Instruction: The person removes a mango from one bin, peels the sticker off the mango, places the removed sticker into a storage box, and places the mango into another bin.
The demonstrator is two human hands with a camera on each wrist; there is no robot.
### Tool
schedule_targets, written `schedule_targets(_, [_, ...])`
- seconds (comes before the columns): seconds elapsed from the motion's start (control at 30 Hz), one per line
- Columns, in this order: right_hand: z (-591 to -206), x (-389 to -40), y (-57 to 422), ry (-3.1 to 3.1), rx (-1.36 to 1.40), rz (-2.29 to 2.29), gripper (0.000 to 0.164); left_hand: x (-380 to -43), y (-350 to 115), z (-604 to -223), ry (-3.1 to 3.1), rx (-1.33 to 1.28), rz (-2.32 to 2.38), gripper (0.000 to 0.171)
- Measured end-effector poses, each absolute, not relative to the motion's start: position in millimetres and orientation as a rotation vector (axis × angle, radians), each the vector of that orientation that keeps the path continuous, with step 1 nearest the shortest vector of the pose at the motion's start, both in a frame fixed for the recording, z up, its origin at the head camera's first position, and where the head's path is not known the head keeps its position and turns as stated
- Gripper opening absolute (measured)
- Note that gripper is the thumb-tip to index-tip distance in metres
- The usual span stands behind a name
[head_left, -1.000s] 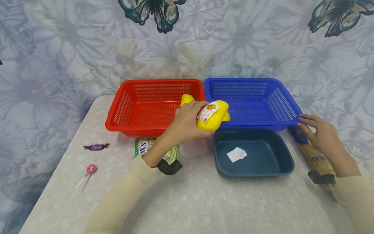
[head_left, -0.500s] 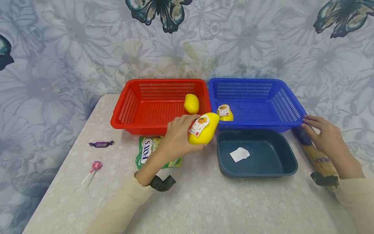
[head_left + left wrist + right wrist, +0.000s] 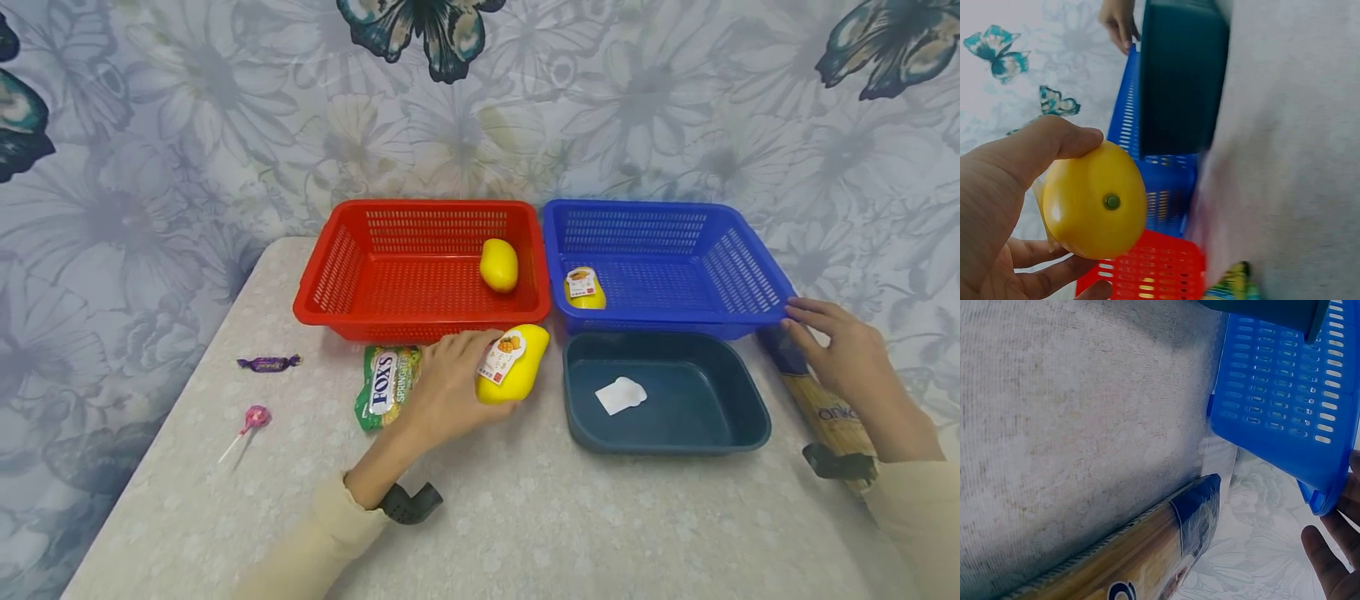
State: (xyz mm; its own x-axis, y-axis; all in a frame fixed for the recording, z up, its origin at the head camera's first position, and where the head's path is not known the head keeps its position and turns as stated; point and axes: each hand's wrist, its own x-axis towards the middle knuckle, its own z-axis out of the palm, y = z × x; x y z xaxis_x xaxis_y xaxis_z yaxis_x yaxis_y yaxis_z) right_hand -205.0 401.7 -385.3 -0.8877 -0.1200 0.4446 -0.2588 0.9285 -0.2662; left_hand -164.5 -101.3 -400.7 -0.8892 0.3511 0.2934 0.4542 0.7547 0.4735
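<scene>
My left hand [image 3: 450,387] holds a yellow mango [image 3: 517,367] with a white fruit label, raised in front of the red basket [image 3: 420,329]. In the left wrist view the mango's rounded end with a green stem spot faces the camera, between thumb and fingers. A second mango [image 3: 498,266] lies in the red basket at its right side. A third, labelled mango [image 3: 588,298] sits in the left front corner of the blue basket [image 3: 675,319]. My right hand [image 3: 851,354] touches the blue basket's front right corner with its fingertips, thumb held apart from the rim.
A dark teal tub [image 3: 667,442] with a white paper piece [image 3: 622,396] stands before the blue basket. A pasta pack [image 3: 825,408] lies under my right arm. A green FOX'S candy bag [image 3: 382,387], a purple wrapped candy [image 3: 270,363] and a pink lollipop [image 3: 256,417] lie on the left.
My left hand has carried the mango down and left, away from the baskets, uncovering the mangoes inside them. The right hand stays at the blue basket's corner. The head view has shifted slightly left.
</scene>
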Motion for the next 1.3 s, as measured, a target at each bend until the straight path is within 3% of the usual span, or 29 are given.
schedule_targets(0.8, [-388,-204,402,-2.691,0.237,0.479,0.038,-156,-102,-440,-2.825,-0.640,-0.577,0.082])
schedule_targets(1.03, [-379,-206,401,-2.748,0.338,0.369,0.032,-154,-110,-438,-2.834,-0.729,-0.665,0.096])
schedule_targets(1.3, [-350,-201,349,-2.645,0.511,0.358,0.029,-161,-127,-428,-2.891,-0.862,-0.908,0.101])
